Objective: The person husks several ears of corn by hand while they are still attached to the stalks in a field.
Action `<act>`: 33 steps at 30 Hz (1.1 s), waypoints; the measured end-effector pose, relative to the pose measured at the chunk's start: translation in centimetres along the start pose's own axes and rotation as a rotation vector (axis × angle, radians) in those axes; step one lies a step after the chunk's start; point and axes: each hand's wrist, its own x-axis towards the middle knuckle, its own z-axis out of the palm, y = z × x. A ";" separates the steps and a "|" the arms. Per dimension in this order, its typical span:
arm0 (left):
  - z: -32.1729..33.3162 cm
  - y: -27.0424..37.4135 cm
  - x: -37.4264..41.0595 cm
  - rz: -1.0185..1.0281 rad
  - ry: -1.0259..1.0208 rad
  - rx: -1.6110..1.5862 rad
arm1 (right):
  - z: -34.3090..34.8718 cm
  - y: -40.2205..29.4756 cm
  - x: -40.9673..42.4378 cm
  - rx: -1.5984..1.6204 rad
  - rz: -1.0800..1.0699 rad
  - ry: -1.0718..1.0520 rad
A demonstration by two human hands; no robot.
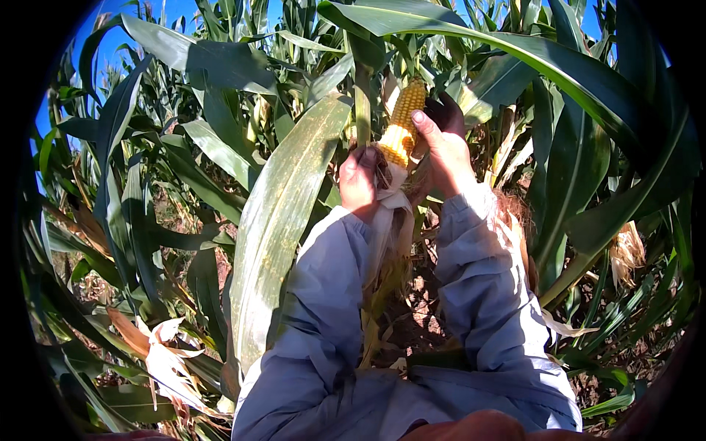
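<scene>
An ear of yellow corn stands upright, slightly tilted, in front of me with its kernels bare. Its pale husk is peeled back and hangs below it. My left hand is closed at the ear's base, on the husk and some brown silk, beside the green stalk. At the ear's right side is my right hand, thumb raised near the kernels and darker fingers behind; whether it grips the ear is unclear.
A broad corn leaf rises left of my arms, and another long leaf arches overhead at the right. An empty dry husk hangs at lower left. Dense corn plants surround me, with leaf-littered soil between my forearms.
</scene>
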 end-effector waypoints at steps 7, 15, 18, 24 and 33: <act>-6.6 -1.1 -10.8 -0.539 -0.159 0.128 | 3.8 1.8 0.3 0.321 0.344 -0.128; -5.2 3.2 -10.5 -0.280 -0.471 0.669 | 3.4 3.2 1.1 0.510 0.464 -0.195; -4.7 4.9 -10.3 -0.227 -0.583 0.799 | 3.4 3.4 1.2 0.583 0.581 -0.269; -3.6 6.2 -10.1 -0.050 -0.963 1.029 | 2.5 -1.0 -0.6 0.303 0.689 -0.364; -5.3 5.0 -9.1 0.202 -0.676 1.303 | -5.9 -3.0 -5.9 0.835 0.587 -0.160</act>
